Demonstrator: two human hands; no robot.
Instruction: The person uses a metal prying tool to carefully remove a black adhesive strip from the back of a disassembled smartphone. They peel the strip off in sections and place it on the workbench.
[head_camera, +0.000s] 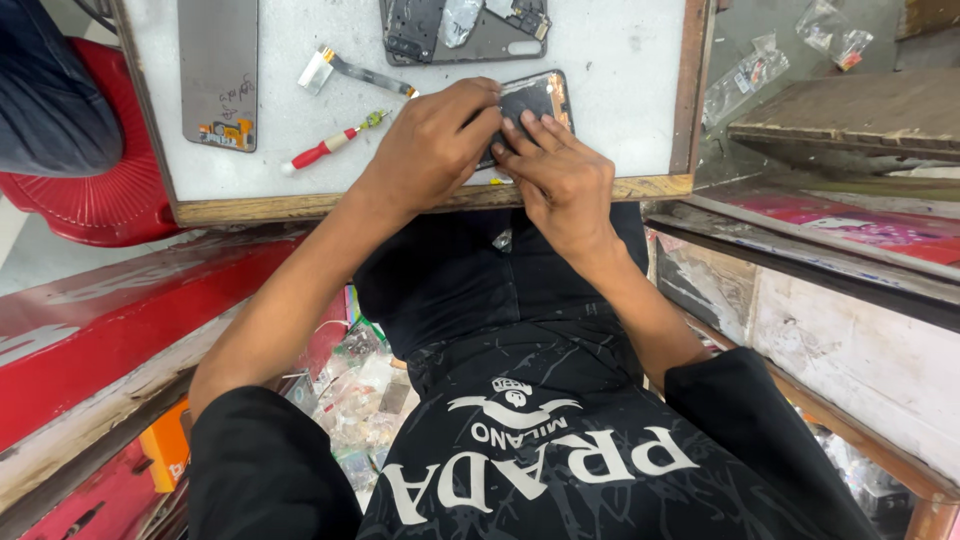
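My left hand (435, 140) and my right hand (562, 178) both rest on an opened phone body (535, 98) with a gold rim, lying near the front edge of a white work board (620, 110). The left hand's fingers curl over its left side. My right hand's fingers press down on its dark inner face. Most of the phone is hidden under the two hands.
On the board lie a red-handled screwdriver (325, 148), a metal scraper tool (350, 72), a grey phone panel (218, 70) and another opened phone (465, 30). Small plastic bags (745, 75) sit to the right. A red stool (95, 195) stands at left.
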